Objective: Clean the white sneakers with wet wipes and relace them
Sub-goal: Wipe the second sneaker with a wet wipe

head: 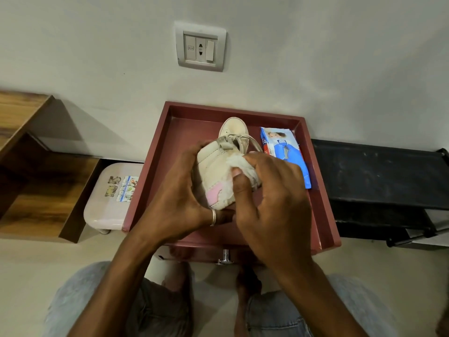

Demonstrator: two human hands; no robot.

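A grey socket plate sits on the pale wall, far and centre. Below it stands a dark-red table with a raised rim. A chrome knob shows on its near front, perhaps a drawer pull. Just left of the table is a pink stool bearing animal stickers; further left, a wooden shelf. To the right stands a black rack, scuffed on top. On the near floor lies a pale-blue fluffy rug.

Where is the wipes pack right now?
In the head view, the wipes pack lies flat in the right half of the red tray, right of the far sneaker and just beyond the right hand.
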